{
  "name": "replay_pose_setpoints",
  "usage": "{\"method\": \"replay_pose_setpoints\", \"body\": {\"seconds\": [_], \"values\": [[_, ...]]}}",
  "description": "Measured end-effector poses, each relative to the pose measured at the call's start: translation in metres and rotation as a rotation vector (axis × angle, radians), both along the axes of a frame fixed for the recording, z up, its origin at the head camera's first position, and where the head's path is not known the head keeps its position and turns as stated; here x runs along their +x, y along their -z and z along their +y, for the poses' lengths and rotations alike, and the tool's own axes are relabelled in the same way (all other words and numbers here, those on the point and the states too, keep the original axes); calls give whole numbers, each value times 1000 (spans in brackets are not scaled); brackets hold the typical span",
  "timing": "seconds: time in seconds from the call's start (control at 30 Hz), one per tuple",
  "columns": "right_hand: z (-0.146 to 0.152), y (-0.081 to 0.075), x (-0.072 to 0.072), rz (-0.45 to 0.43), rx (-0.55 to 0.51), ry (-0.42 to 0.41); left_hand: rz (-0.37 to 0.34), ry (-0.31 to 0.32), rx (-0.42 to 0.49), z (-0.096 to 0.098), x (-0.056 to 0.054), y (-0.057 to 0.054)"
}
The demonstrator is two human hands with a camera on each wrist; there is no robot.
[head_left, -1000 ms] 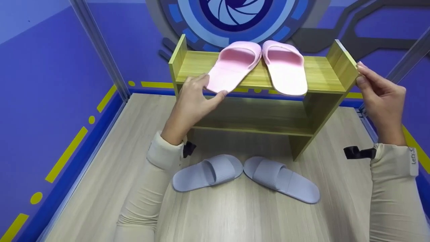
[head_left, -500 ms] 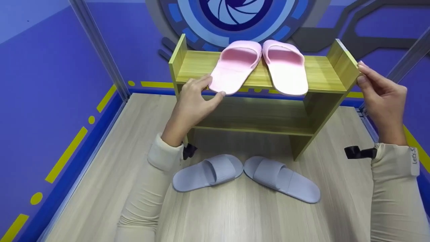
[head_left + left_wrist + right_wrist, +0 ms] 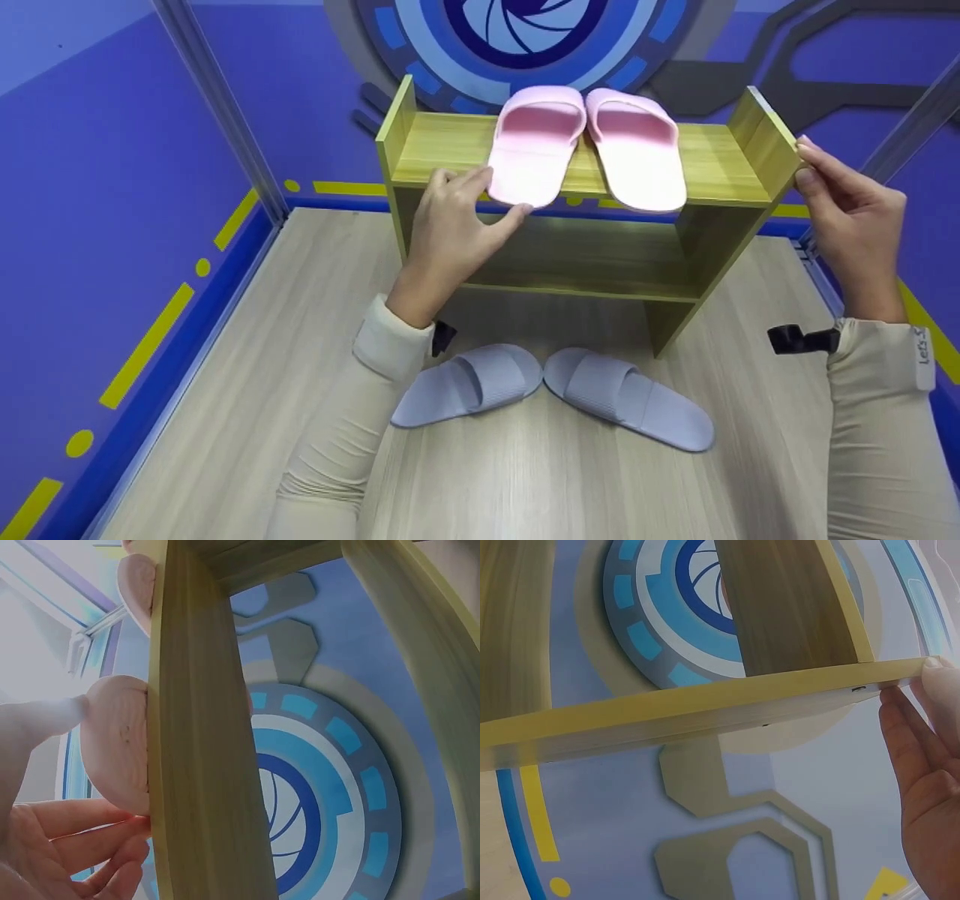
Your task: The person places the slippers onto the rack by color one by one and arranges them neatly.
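Two pink slippers stand side by side on the top board of a wooden shoe rack [image 3: 442,146], heels towards me. My left hand [image 3: 454,229] pinches the left pink slipper [image 3: 529,169] at its heel, thumb on one side and fingers on the other, as the left wrist view shows with the heel [image 3: 112,742] over the board's edge. Beside it, the right pink slipper [image 3: 643,169] lies untouched, its toe close to the other's. My right hand [image 3: 859,221] pinches the upper front edge of the rack's right side panel [image 3: 780,697].
Below, on the wood-look floor [image 3: 525,495], lie a left grey slipper [image 3: 469,382] and a right grey slipper [image 3: 630,401], toes together and heels spread. My left forearm partly covers the left one. Blue patterned walls [image 3: 112,187] enclose the rack behind and at the sides.
My left hand has moved right, turning the left pink slipper's heel rightwards, so it now points straighter and sits nearer the other. The right hand and grey slippers have stayed put.
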State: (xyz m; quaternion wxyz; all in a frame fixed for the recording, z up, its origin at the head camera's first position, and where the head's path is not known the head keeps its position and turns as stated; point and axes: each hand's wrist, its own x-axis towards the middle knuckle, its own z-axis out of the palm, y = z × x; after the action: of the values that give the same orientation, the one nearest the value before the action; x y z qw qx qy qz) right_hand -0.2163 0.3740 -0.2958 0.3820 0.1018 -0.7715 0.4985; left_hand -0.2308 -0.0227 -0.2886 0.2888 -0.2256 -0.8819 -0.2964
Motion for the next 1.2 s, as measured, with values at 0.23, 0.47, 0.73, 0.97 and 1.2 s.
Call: {"method": "replay_pose_setpoints", "body": {"seconds": [0.23, 0.47, 0.73, 0.97, 1.2], "values": [[-3, -2, 3, 20, -68, -56, 72, -15, 13, 6, -2, 4], [-5, -2, 3, 33, -68, -57, 82, -4, 20, 7, 0, 5], [-5, -4, 5, 10, -76, -56, 81, 107, 27, -3, 0, 14], [-6, -5, 6, -6, -59, -29, 177, 256, 59, -17, -2, 33], [-6, -4, 6, 19, -93, -62, 243, 411, 8, -36, -1, 55]]}}
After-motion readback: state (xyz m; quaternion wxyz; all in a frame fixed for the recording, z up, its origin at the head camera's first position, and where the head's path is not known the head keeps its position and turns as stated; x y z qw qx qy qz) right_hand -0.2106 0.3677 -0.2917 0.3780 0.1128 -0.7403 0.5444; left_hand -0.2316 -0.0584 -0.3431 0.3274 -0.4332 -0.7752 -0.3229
